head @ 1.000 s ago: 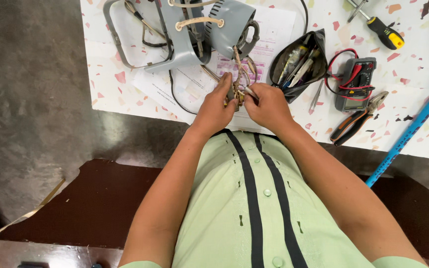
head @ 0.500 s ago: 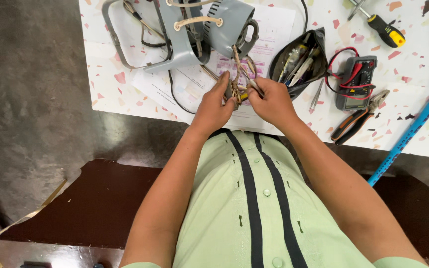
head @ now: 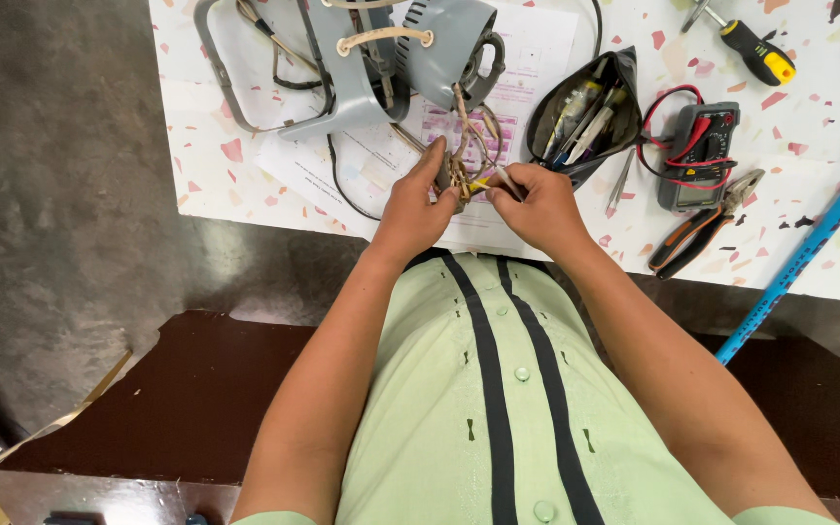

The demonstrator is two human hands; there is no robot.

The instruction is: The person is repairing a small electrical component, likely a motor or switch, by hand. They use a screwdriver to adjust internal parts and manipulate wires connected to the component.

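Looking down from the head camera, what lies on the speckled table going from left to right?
Grey plastic appliance housing with loose wires → black open pouch of tools → dark multimeter with red leads → orange-and-black-handled pliers → long blue strip at the table edge.

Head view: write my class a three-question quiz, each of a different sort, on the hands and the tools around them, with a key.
1. True or false: the left hand and right hand both work at the wire bundle that comes from the grey appliance.
2. What lies nearest the multimeter? A. pliers B. screwdriver C. blue bar
3. Fill in: the open black pouch of tools lies on the ___ side of the right hand.

Key
1. True
2. A
3. right
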